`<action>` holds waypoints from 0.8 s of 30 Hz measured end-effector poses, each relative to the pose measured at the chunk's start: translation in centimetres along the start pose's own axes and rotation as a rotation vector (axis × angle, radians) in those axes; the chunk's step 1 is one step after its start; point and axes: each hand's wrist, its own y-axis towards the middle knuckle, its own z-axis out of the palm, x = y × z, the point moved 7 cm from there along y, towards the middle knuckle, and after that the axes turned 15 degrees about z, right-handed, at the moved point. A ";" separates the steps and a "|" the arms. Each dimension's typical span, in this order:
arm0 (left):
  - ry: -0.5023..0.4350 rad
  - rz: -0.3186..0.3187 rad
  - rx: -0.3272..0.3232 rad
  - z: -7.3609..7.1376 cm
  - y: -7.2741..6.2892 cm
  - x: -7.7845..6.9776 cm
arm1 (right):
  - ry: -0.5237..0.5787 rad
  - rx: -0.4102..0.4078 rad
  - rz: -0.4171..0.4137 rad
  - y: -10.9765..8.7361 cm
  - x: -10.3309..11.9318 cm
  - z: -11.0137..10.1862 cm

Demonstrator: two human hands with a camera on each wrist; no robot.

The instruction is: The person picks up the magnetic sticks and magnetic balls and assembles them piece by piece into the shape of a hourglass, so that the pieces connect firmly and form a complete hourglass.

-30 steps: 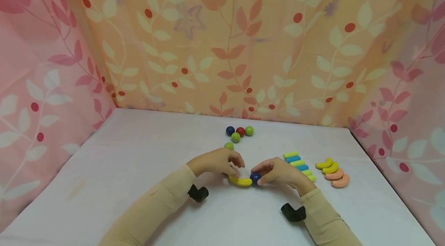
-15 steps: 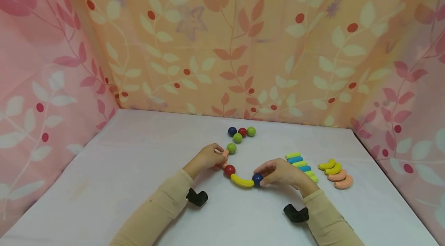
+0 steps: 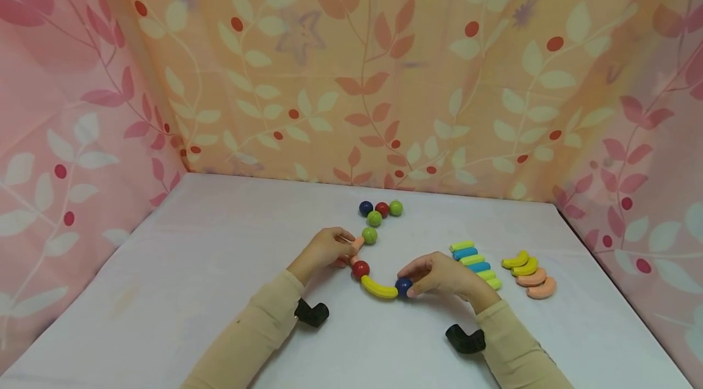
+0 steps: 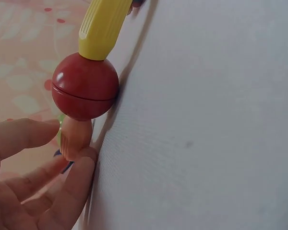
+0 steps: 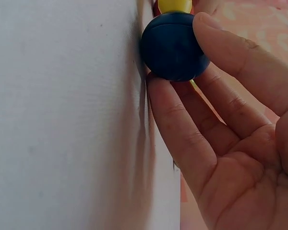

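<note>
A curved chain of toy pieces lies on the white table: a green ball [image 3: 370, 235], a short curved orange stick [image 3: 357, 245], a red ball [image 3: 360, 269], a curved yellow stick [image 3: 379, 288] and a dark blue ball [image 3: 403, 287]. My left hand [image 3: 328, 248] holds the orange stick between thumb and fingers, partly covering it. In the left wrist view, the red ball [image 4: 85, 86] joins the orange stick [image 4: 77, 136] to the yellow one [image 4: 103, 28]. At the chain's right end my right hand [image 3: 446, 279] pinches the blue ball [image 5: 173, 46], which meets the yellow stick's tip.
Behind the chain sit a blue ball [image 3: 366, 209], a red ball [image 3: 382, 210] and two green balls [image 3: 374, 218]. Right of the right hand lie several green and blue straight sticks [image 3: 471, 260], then yellow curved sticks [image 3: 515, 259] and orange ones [image 3: 541, 289]. Floral curtains [image 3: 351, 71] enclose the table.
My left hand has moved back and left from the red ball and yellow stick to the orange stick. The near green ball has shifted slightly right. My right hand stays at the blue ball.
</note>
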 end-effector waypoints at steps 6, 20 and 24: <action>0.007 -0.016 0.000 0.3 -0.2 -0.1 | -0.013 0.000 0.005 -0.1 0.1 0.1; -0.025 0.005 0.001 0.5 0.0 0.4 | -0.006 -0.023 0.004 -0.3 0.2 -0.5; -0.068 -0.004 0.001 0.6 0.0 1.0 | 0.055 -0.081 -0.022 -1.0 0.0 -2.3</action>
